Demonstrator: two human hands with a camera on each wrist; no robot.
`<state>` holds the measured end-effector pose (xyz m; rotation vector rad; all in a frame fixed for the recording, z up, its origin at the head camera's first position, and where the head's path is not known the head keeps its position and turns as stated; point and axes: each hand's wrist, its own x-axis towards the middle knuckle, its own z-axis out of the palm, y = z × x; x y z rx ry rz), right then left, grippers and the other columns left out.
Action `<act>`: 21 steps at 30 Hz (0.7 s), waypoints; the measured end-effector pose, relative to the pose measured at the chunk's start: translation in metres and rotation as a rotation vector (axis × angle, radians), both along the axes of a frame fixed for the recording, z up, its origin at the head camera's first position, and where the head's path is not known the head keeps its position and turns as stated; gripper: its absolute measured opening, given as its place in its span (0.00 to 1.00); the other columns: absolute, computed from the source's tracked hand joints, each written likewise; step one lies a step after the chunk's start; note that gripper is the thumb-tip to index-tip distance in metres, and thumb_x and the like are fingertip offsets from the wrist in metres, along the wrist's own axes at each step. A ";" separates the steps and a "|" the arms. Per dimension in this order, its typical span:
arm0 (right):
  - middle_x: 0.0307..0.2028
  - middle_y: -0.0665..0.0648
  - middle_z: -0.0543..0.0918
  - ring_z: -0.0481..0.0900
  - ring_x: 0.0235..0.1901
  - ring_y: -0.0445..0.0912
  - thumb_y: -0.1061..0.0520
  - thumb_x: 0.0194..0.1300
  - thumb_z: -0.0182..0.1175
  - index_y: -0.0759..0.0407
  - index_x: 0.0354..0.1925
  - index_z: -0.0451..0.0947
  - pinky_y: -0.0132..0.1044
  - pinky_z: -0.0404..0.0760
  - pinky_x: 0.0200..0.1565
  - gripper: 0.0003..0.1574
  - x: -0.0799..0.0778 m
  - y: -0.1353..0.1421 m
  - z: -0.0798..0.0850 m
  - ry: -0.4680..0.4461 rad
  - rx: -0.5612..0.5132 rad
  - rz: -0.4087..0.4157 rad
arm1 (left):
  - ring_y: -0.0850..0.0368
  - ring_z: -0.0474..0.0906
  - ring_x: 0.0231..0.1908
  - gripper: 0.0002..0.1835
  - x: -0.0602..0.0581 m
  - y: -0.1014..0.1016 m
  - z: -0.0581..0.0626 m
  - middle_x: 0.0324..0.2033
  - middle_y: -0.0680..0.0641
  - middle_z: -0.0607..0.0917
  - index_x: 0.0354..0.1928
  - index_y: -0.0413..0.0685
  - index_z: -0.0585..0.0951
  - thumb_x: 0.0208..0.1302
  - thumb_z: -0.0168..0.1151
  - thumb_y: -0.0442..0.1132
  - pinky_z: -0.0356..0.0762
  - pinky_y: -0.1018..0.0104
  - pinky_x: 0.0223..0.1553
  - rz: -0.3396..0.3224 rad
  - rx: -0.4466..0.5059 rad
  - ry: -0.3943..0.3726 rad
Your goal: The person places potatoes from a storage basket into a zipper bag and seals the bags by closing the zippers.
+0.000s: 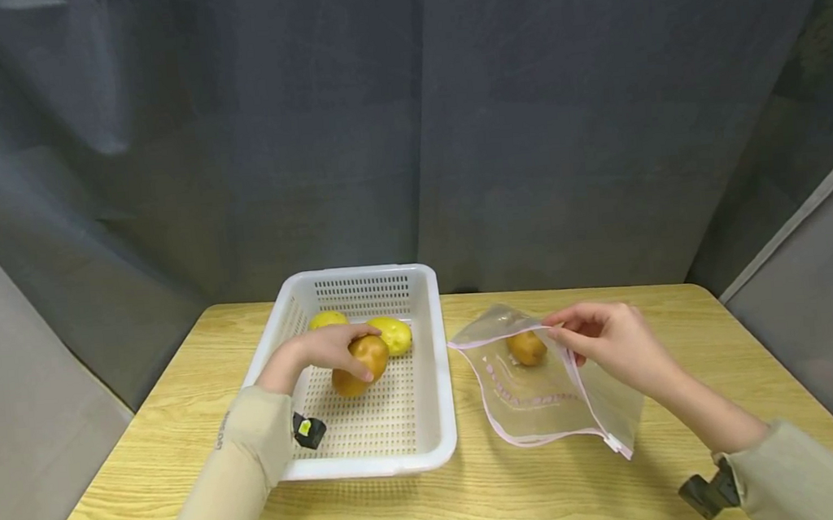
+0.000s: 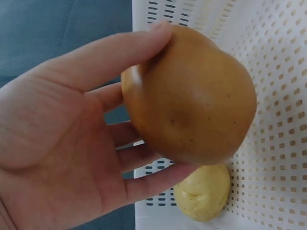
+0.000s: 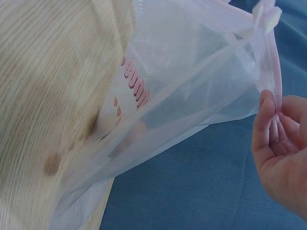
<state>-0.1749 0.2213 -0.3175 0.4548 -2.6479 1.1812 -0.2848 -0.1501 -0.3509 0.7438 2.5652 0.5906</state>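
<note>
In the head view my left hand [image 1: 327, 353] reaches into a white basket [image 1: 440, 372] and holds a brown, lumpy potato [image 1: 369, 355]. Thumb and fingers curl round its sides in the left wrist view, where the potato [image 2: 196, 100] shows smooth, speckled skin. Two yellow potatoes, one at the back left and one nearer the middle [image 1: 393, 335], lie close behind it. On the right, my right hand [image 1: 610, 343] pinches the pink-edged rim of a clear zip bag [image 1: 530, 398] between thumb and fingers. The bag's mouth gapes, and another brown potato [image 1: 526, 348] shows inside it.
Basket and bag stand side by side on a light wooden table [image 1: 552, 494]. A dark cloth [image 1: 406, 130] hangs behind the table's far edge, with grey panels at both sides. The bag's slider [image 1: 614, 443] sits at its near right corner.
</note>
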 end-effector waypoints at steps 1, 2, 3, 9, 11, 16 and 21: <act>0.26 0.58 0.84 0.78 0.19 0.40 0.52 0.57 0.62 0.58 0.38 0.82 0.34 0.78 0.23 0.13 0.000 0.000 0.000 0.000 0.000 0.000 | 0.53 0.71 0.47 0.41 0.001 0.000 0.001 0.52 0.46 0.75 0.63 0.48 0.65 0.45 0.69 0.47 0.69 0.56 0.50 -0.006 0.015 0.009; 0.26 0.58 0.84 0.78 0.19 0.40 0.51 0.57 0.62 0.57 0.38 0.82 0.35 0.78 0.23 0.13 0.000 0.000 0.000 0.001 0.000 0.000 | 0.53 0.71 0.46 0.41 0.002 0.000 0.002 0.52 0.45 0.74 0.63 0.48 0.65 0.45 0.69 0.46 0.69 0.56 0.50 -0.015 0.029 0.016; 0.26 0.58 0.84 0.78 0.19 0.40 0.51 0.57 0.62 0.57 0.38 0.82 0.35 0.78 0.23 0.13 0.000 0.000 0.000 0.002 0.000 0.000 | 0.53 0.71 0.46 0.41 0.002 0.000 0.003 0.53 0.45 0.74 0.63 0.48 0.65 0.45 0.70 0.46 0.69 0.57 0.49 -0.021 0.042 0.022; 0.26 0.56 0.84 0.78 0.19 0.40 0.51 0.57 0.62 0.57 0.38 0.82 0.36 0.78 0.23 0.12 0.000 -0.001 0.000 0.008 0.002 0.000 | 0.54 0.71 0.45 0.40 0.005 0.002 0.007 0.53 0.47 0.75 0.63 0.50 0.66 0.45 0.70 0.46 0.69 0.57 0.49 -0.036 0.069 0.038; 0.26 0.55 0.84 0.78 0.19 0.40 0.52 0.57 0.62 0.57 0.38 0.82 0.36 0.78 0.23 0.12 0.000 -0.001 0.000 0.010 0.003 0.001 | 0.54 0.71 0.45 0.40 0.007 0.003 0.008 0.53 0.47 0.75 0.63 0.51 0.66 0.45 0.70 0.46 0.69 0.58 0.48 -0.038 0.071 0.044; 0.26 0.55 0.84 0.78 0.19 0.40 0.52 0.58 0.62 0.58 0.38 0.82 0.36 0.78 0.23 0.13 0.000 -0.001 0.000 0.011 0.001 0.004 | 0.55 0.72 0.45 0.41 0.009 0.003 0.012 0.52 0.47 0.76 0.63 0.50 0.66 0.44 0.70 0.46 0.70 0.59 0.47 -0.042 0.078 0.057; 0.26 0.58 0.84 0.78 0.19 0.43 0.53 0.58 0.61 0.59 0.38 0.81 0.35 0.78 0.22 0.13 -0.001 -0.001 0.001 0.015 0.001 0.008 | 0.55 0.72 0.45 0.41 0.012 0.005 0.015 0.52 0.47 0.76 0.63 0.52 0.66 0.44 0.71 0.46 0.70 0.60 0.47 -0.049 0.068 0.080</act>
